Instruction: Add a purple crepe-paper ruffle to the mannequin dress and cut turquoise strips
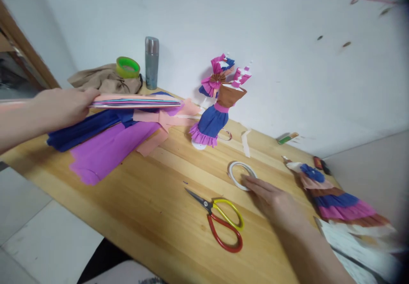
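My left hand [65, 105] grips a flat stack of coloured crepe paper sheets [137, 101] and holds it level above the wooden table [134, 207]. My right hand [271, 198] lies flat on the table, its fingertips touching a white tape ring [240, 174]. Scissors with one red and one yellow handle [220, 220] lie just left of that hand. A paper doll in a blue and pink dress [215, 105] stands upright near the wall.
Loose purple [105, 152], blue and peach crepe sheets lie under the held stack. A green tape roll [128, 67] sits on a tan cloth beside a metal flask [151, 62]. A second paper dress [335, 201] lies at the right edge. The table's near edge drops to a tiled floor.
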